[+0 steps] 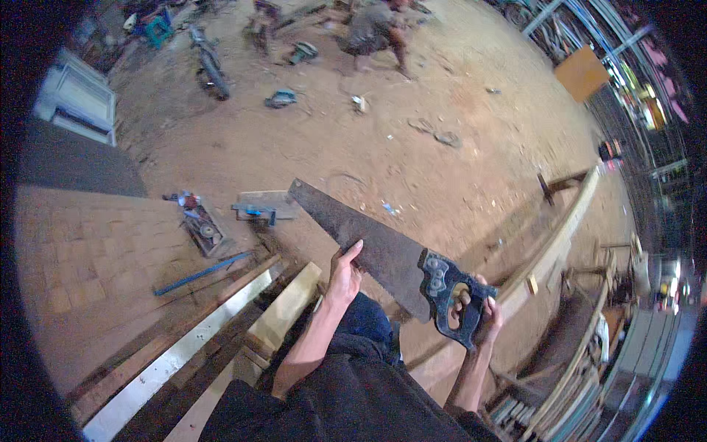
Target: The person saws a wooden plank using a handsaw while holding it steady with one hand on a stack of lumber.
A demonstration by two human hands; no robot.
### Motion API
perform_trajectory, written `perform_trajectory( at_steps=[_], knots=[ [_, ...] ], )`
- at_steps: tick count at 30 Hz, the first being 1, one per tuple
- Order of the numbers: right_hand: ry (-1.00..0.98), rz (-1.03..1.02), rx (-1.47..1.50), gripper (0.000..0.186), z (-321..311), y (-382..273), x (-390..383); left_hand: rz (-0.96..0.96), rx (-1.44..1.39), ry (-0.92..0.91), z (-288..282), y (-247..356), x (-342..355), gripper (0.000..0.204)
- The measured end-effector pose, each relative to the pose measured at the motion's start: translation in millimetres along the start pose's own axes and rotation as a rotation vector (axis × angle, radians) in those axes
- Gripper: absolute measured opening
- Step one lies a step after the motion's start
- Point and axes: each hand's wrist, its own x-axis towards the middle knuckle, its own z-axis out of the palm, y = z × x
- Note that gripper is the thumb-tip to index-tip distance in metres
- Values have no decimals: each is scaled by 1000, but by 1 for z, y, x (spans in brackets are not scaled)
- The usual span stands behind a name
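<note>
A hand saw with a broad, rusty-brown blade and a black handle lies across the front of my body. Its tip points to the far left. My right hand is wrapped round the handle, with fingers showing through the grip hole. My left hand pinches the blade near its middle, the thumb lying on the upper face and the other fingers mostly hidden beneath. Below my left forearm is a pale wooden beam, beside a white-faced board.
A long plank runs along the right. At left lie a blue bar, a blue clamp-like tool and a tool tray. Farther off are a bicycle, a squatting person and sandals on the dirt floor.
</note>
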Motion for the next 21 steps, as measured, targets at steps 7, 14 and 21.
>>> perform_trajectory(
  at_steps=[7, 14, 21],
  knots=[
    [170, 193, -400, 58, 24, 37, 159, 268, 17, 139, -11, 101, 75, 21],
    [-104, -541, -1658, 45, 239, 1, 350, 429, -79, 308, 1, 210, 177, 27],
    [-761, -695, -1763, 38, 450, 90, 508, 672, -106, 502, -11, 347, 243, 38]
  ],
)
